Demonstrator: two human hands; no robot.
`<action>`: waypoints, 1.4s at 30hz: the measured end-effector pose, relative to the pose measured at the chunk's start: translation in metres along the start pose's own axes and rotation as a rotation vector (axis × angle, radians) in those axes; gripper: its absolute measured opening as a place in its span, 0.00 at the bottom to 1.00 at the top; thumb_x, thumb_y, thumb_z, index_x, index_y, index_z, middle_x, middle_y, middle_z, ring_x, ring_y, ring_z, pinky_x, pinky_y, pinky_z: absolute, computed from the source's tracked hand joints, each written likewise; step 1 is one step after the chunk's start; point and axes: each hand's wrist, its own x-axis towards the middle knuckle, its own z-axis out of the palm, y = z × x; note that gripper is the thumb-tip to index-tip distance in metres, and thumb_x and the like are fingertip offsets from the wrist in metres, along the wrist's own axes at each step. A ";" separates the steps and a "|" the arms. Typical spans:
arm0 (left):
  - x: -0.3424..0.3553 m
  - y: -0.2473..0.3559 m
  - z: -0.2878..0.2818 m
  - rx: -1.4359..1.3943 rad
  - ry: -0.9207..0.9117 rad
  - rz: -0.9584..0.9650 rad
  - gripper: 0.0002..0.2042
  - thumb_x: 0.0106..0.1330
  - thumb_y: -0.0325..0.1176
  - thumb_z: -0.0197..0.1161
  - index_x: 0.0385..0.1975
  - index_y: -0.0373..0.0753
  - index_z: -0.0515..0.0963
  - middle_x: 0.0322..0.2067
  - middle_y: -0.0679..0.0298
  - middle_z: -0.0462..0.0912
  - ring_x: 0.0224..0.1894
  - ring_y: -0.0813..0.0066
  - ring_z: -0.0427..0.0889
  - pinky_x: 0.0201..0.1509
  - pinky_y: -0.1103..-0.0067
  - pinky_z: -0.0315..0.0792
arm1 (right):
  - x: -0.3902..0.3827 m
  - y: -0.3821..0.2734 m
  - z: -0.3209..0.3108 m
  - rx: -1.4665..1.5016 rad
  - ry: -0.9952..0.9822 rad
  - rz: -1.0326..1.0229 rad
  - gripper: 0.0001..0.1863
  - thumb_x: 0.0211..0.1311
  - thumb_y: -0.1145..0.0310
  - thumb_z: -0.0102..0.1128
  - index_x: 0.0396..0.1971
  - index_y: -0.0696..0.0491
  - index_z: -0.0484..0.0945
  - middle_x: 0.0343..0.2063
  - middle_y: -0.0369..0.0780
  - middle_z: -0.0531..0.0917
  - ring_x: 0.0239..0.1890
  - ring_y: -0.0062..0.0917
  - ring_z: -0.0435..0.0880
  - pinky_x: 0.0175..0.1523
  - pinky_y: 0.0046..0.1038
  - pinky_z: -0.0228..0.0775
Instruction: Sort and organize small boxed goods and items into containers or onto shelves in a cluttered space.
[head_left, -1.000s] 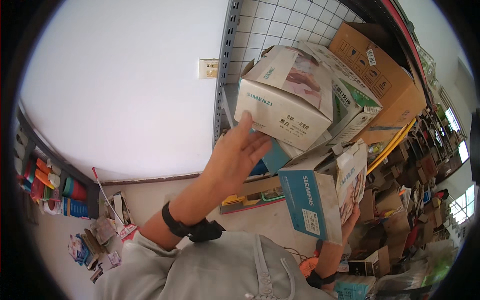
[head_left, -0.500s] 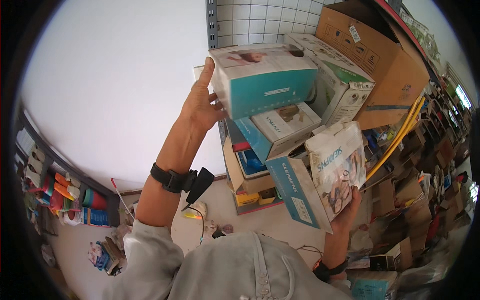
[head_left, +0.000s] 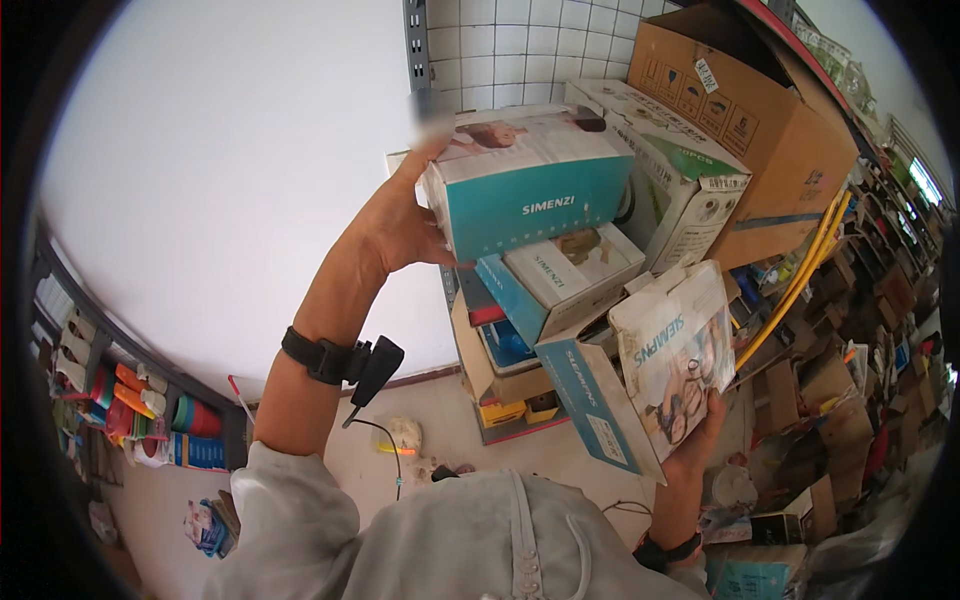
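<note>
Teal-fronted box (head_left: 538,195) is turned round since a second ago, beyond the small box (head_left: 570,272), left hand (head_left: 400,222) clasping its end. Half-hidden right hand (head_left: 693,450) seemingly grips the tatty box (head_left: 670,350) nearside of the small box.

There's a big brown cardboard box (head_left: 778,185) up in the top right, its side icon-printed, with a scuffed white-and-green carton (head_left: 665,160) right beside it. White tiled wall (head_left: 520,45) behind, plus a grey slotted metal post (head_left: 416,45). Two yellow strips (head_left: 797,284) slant down past the brown one, and beyond that it's a total mess of cardboard clutter (head_left: 840,440). Over on the left, a dark rack (head_left: 236,440) has orange stuff (head_left: 133,392) and a blue package (head_left: 197,452), with a small heap (head_left: 208,528) on the floor (head_left: 150,500) nearby.
</note>
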 end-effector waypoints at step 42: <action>0.115 -0.017 -0.046 0.119 0.289 0.380 0.41 0.58 0.50 0.61 0.69 0.43 0.51 0.52 0.53 0.73 0.49 0.61 0.76 0.44 0.64 0.75 | -0.006 0.006 -0.001 0.003 0.146 -0.023 0.28 0.59 0.55 0.58 0.58 0.51 0.70 0.54 0.37 0.76 0.56 0.30 0.76 0.61 0.33 0.67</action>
